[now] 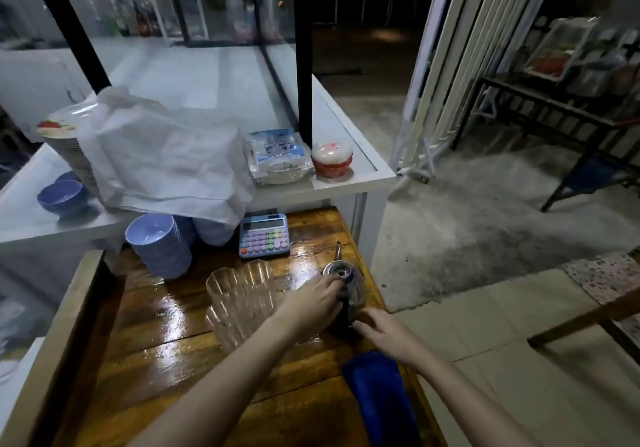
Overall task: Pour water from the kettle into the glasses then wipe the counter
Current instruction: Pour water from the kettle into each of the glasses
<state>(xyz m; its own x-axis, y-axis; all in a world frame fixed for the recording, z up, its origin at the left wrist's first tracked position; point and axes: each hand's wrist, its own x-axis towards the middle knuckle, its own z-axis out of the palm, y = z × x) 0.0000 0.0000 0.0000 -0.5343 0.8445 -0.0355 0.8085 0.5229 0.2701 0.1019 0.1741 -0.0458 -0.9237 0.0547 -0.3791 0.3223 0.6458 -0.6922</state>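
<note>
A small glass kettle [346, 278] with a steel lid and a thin spout stands near the right edge of the glossy wooden counter [166, 349]. My left hand [313, 303] rests against its lid and dark handle, fingers curled on the handle. My right hand [384, 334] reaches in from the right with fingers spread, fingertips close to the kettle's base. Three ribbed clear glasses [239, 294] stand upright in a cluster just left of the kettle. A blue cloth [379, 398] lies on the counter's right edge under my right forearm.
A blue calculator [265, 235] lies behind the glasses. Stacked purple bowls [159, 244] stand at the left. Behind them a white glass display case [346, 169] holds plastic bags, plates and packets. The counter drops off to a concrete floor on the right.
</note>
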